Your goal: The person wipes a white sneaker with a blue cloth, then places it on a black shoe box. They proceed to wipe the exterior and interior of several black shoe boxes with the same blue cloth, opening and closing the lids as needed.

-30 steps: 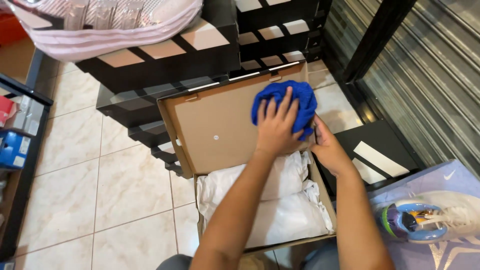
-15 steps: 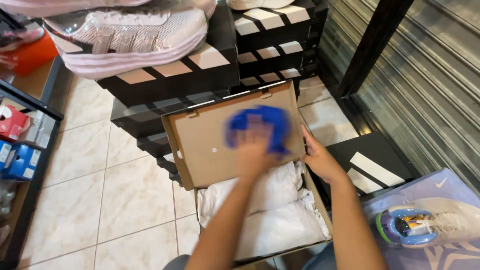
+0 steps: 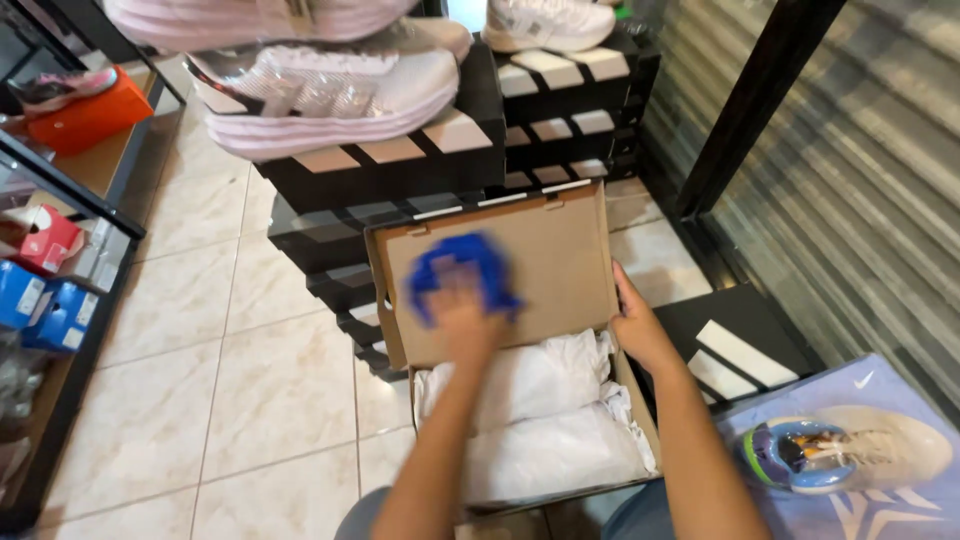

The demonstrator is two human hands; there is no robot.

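pale pink sneaker sitting on stacked black striped boxes | white sneaker resting on a further stack | orange box lying on a dark shelf | blue boxes sitting lower left | cream sneaker with blue-green heel lying on a lilac box | beige floor tiles showing | metal shutter standing right

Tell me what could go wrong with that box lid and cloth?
The left hand rubs a blue cloth on the open lid, steadied only by the right hand; hard pressing might bend it back. The shoebox sits on the lap and might tip, spilling the white paper.
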